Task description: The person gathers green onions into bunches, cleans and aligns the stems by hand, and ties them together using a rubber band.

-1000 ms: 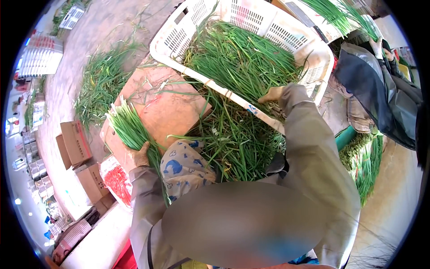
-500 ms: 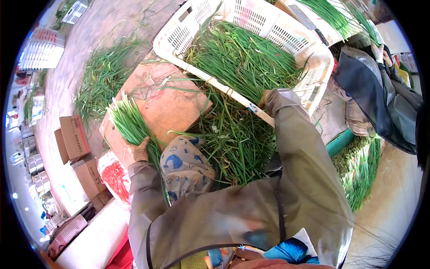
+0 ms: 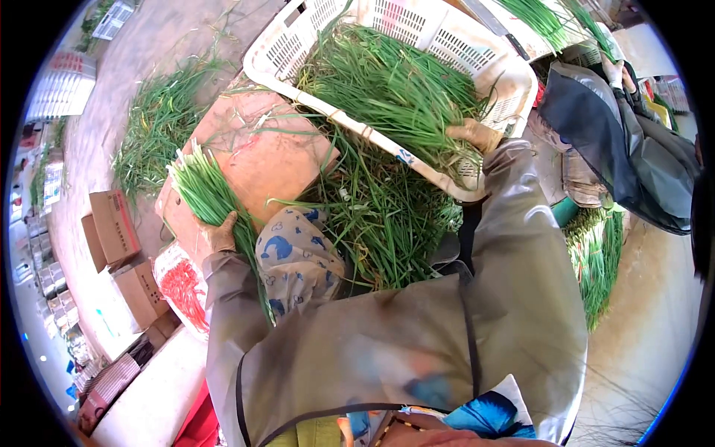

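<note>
My left hand (image 3: 218, 233) is wrapped around a bundle of garlic chives (image 3: 202, 186), whose pale stem ends point up and away over a wooden board (image 3: 279, 171). The long green leaves trail down beside my sleeve. At the right end of a white plastic basket (image 3: 350, 125), my gloved right hand (image 3: 477, 135) closes on some of the loose chives (image 3: 395, 89) inside. Its fingertips are partly hidden among the leaves.
Loose leaves (image 3: 387, 216) lie heaped between my knee and the basket. More chives (image 3: 160, 127) are spread on the floor at left. Cardboard boxes (image 3: 115, 227) and red ties (image 3: 181, 287) sit at left. A knife (image 3: 495, 26) and a co-worker's hand (image 3: 614, 73) are at upper right.
My right hand has risen from behind the basket's near rim to over the chives, moving slightly right. The view has shifted a little. My left hand keeps its hold on the bundle.
</note>
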Motion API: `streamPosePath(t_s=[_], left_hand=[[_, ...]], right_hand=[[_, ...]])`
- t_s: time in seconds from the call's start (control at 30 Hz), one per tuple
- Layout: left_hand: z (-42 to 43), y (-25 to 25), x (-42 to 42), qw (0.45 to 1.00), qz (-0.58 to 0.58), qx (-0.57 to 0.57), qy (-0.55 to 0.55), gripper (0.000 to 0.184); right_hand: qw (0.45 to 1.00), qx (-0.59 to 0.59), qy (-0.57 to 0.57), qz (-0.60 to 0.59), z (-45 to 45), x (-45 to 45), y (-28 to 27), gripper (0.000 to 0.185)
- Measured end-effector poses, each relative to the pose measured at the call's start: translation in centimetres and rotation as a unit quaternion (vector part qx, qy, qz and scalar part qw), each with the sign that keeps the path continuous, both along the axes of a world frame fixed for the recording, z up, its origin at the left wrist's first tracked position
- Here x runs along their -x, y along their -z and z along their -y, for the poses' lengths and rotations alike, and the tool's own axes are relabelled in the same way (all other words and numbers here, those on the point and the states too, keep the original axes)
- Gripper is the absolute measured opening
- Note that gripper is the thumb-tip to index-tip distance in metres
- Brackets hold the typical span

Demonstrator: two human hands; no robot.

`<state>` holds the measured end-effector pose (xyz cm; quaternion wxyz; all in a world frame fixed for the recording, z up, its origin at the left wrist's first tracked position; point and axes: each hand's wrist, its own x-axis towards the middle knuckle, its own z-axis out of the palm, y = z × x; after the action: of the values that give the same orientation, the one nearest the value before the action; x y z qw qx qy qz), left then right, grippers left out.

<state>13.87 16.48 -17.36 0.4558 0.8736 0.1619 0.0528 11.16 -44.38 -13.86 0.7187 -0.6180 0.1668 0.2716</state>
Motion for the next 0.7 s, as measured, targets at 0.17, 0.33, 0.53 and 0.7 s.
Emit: streamPosePath(t_s=[0.17, 0.33, 0.53, 0.7], left_hand=[[0.4, -1.1, 0.0, 0.999, -0.024, -0.033, -0.005, 0.114], [-1.5, 0.4, -0.2, 0.999, -0.038, -0.007, -0.004, 0.113], [-1.0, -3.8, 1.8, 0.992, -0.053, -0.109, 0.019, 0.106], [-6.9, -3.2, 5.0, 0.973, 0.110, -0.198, -0.043, 0.074]], right_hand=[[0.788, 0.429, -0.435, -0.073, -0.6, 0.1, 3.7, 0.054], [0.716, 0.461, -0.525, 0.006, -1.3, 1.6, 1.9, 0.059], [0.772, 0.541, -0.330, -0.039, -2.3, 2.4, 1.6, 0.047], [0.991, 0.077, 0.062, 0.085, 0.6, 4.7, -8.3, 0.027]])
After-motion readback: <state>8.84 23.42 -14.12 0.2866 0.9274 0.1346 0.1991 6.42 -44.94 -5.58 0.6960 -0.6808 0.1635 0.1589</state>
